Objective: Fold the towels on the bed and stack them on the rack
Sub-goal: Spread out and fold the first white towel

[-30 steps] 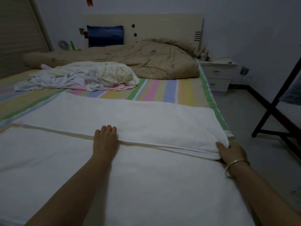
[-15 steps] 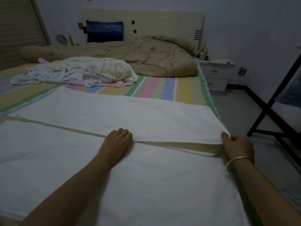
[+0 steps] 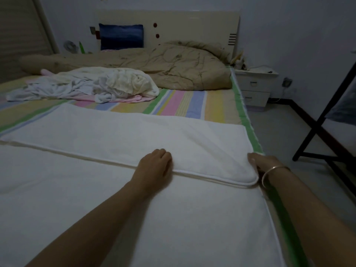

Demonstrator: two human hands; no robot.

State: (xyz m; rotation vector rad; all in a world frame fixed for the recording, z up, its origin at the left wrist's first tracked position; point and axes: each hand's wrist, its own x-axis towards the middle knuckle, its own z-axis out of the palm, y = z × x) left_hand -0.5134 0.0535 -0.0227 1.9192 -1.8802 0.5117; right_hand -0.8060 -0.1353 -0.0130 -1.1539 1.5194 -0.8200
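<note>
A large white towel (image 3: 119, 189) lies spread over the near part of the striped bed (image 3: 194, 105), with its far part folded toward me as a flap. My left hand (image 3: 156, 164) sits on the flap's folded edge near the middle, fingers curled over it. At the bed's right side, my right hand (image 3: 259, 163), a bangle on its wrist, grips the flap's right corner. A heap of crumpled white, cream and pink towels (image 3: 92, 87) lies further back on the left. The black rack (image 3: 325, 130) stands on the floor to the right, partly out of view.
A rumpled tan duvet (image 3: 173, 66) fills the head of the bed below the cream headboard (image 3: 188, 26) and a blue pillow (image 3: 121, 35). A white nightstand (image 3: 254, 87) stands beside the bed at the back right. Grey floor lies between bed and rack.
My left hand slid to the right along the folded edge and its fingers curled. My right hand pulled the flap's right corner nearer to me, closing the gap at that corner.
</note>
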